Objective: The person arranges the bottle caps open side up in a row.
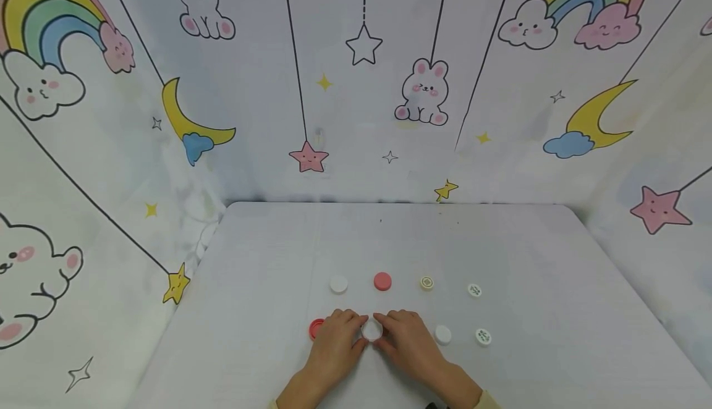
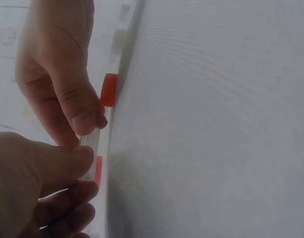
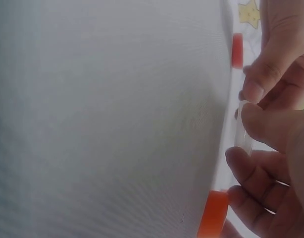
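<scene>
A white, translucent bottle cap (image 1: pixel 372 330) is held between both hands, its ribbed edge showing in the left wrist view. My left hand (image 1: pixel 335 342) pinches its left side with thumb and fingers. From the right, my right hand (image 1: pixel 413 340) pinches the opposite side the same way. Both hands are low over the white table. A red cap (image 1: pixel 316 328) lies partly covered by the left hand. Close to the right hand's fingers is an orange cap (image 3: pixel 214 214), which the head view does not show.
Farther back sit a white cap (image 1: pixel 339 284), a red cap (image 1: pixel 382 282), a yellowish cap (image 1: pixel 426 283) and a white cap with green marks (image 1: pixel 474 290). Right of the hands are another white cap (image 1: pixel 443 335) and a second green-marked cap (image 1: pixel 483 337). A patterned curtain (image 1: pixel 356 125) stands behind the table.
</scene>
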Tool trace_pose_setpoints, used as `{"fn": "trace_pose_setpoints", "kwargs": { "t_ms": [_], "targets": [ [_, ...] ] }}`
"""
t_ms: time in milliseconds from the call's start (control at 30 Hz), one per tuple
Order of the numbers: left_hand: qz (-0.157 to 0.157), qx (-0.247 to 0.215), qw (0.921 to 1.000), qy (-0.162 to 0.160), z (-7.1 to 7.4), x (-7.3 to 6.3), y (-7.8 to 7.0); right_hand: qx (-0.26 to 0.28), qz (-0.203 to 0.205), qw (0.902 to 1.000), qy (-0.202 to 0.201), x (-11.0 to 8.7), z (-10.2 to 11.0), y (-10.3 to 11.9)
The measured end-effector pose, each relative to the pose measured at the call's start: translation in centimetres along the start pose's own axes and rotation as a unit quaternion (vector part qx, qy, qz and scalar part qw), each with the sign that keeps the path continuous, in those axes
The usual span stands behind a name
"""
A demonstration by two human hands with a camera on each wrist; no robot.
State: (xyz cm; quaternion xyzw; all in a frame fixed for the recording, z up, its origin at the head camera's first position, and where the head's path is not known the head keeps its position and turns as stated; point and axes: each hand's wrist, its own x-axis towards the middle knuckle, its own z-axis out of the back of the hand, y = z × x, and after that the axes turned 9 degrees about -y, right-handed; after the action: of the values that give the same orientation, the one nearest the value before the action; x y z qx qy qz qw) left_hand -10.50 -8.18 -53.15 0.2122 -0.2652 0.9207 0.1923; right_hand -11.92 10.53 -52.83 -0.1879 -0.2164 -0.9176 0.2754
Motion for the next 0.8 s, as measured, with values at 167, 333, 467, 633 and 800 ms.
{"fn": "trace_pose_setpoints", "kwargs": {
  "t_ms": [167, 333, 467, 633, 800],
  "targets": [
    [0.005, 0.003, 1.0, 0.003, -0.19, -0.05, 0.04, 0.002, 0.002, 1.0, 0.0, -0.04, -0.2, -0.16],
    [0.009, 0.004, 0.9999, 0.01, -0.23, -0.03, 0.02, -0.002, 0.003, 0.9999, 0.01, -0.04, -0.28, -0.26],
    [0.011, 0.007, 0.9997, 0.02, -0.19, 0.07, 0.0, -0.001, -0.003, 0.9997, 0.025, 0.09, -0.27, -0.27],
    [0.013, 0.012, 0.9993, 0.033, -0.05, 0.18, -0.09, 0.003, -0.019, 0.9985, 0.05, 0.14, -0.32, -0.33],
    [0.011, 0.015, 0.9992, 0.036, -0.01, 0.21, -0.13, 0.002, -0.015, 0.9987, 0.049, 0.17, -0.43, -0.37]
  ]
}}
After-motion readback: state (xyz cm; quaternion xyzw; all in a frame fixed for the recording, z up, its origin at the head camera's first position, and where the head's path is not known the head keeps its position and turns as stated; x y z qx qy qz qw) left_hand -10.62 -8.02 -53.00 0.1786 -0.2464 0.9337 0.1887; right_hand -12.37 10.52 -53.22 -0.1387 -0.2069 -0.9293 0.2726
